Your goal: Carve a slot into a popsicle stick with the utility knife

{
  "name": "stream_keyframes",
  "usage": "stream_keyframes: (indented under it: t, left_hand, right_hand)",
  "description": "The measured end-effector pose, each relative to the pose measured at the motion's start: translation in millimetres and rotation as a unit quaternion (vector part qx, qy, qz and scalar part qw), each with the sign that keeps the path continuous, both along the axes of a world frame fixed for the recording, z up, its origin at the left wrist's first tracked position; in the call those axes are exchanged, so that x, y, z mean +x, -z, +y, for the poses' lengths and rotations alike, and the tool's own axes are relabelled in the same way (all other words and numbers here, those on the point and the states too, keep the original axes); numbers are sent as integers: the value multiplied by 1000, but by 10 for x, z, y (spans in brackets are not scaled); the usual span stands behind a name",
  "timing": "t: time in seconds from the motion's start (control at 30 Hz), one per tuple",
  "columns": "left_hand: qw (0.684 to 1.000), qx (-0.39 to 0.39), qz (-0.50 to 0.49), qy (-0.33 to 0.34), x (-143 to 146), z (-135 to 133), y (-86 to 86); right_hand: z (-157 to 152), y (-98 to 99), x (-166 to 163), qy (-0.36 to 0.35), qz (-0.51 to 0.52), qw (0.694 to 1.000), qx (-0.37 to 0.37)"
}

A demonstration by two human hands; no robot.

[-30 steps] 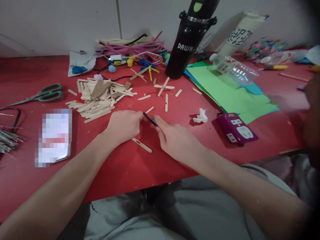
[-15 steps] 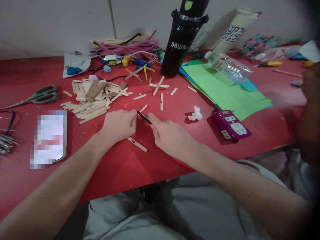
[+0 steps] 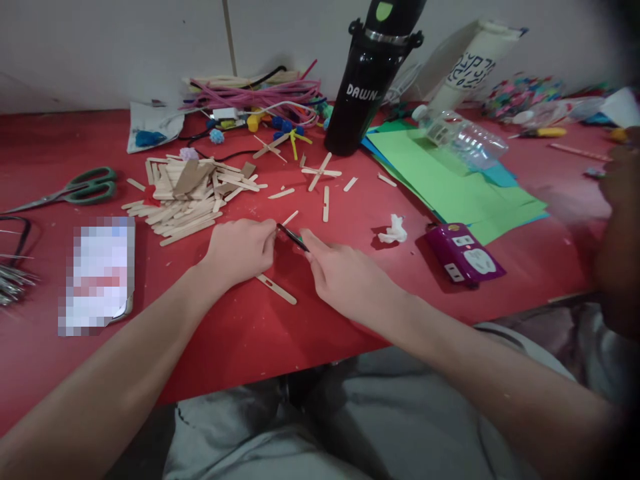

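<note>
My left hand (image 3: pixel 240 250) rests closed on the red table (image 3: pixel 250 333), its fingertips pinched at the tip of a thin dark tool (image 3: pixel 293 238). What it pinches is too small to name. My right hand (image 3: pixel 345 277) is closed around the same dark tool, which has a bit of green at the handle. A wooden craft stick (image 3: pixel 277 290) lies flat under and between both hands. Just behind the left hand is a pile of wooden craft sticks (image 3: pixel 190 193).
Green-handled scissors (image 3: pixel 80 190) and a phone (image 3: pixel 97 273) lie at left. A black bottle (image 3: pixel 367 83), green paper sheets (image 3: pixel 450 183), a clear plastic bottle (image 3: pixel 460 137), a purple power adapter (image 3: pixel 465 253), a white tissue wad (image 3: pixel 393 230) and pink pipe cleaners (image 3: pixel 260 97) fill the back and right.
Both hands hold the same pose on the tool; only the camera view has shifted slightly.
</note>
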State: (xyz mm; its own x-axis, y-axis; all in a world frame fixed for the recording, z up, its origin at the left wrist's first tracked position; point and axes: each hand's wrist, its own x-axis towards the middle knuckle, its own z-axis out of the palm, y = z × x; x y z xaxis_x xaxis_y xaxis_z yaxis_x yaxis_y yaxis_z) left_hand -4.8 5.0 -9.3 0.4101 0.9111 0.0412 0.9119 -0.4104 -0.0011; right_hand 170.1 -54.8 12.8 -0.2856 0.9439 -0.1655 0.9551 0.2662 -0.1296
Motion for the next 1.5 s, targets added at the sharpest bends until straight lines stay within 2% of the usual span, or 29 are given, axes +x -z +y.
stream_keyframes:
  t: [0.27, 0.5, 0.77, 0.97, 1.5]
  left_hand:
    - [998, -15, -2, 66, -57, 43, -1]
    - [996, -3, 15, 84, -50, 25, -42]
    - [997, 4, 13, 76, -34, 18, -32]
    - [999, 10, 13, 30, 4, -6, -34]
    - [1000, -2, 7, 7, 13, -3, -28]
  right_hand:
    - [-40, -3, 12, 6, -4, 1000, -8]
    - [-2, 12, -5, 0, 12, 1000, 3]
    - [76, 56, -42, -5, 20, 1000, 4]
    - [89, 73, -52, -4, 19, 1000, 11]
    - [-33, -31, -3, 3, -4, 1000, -13]
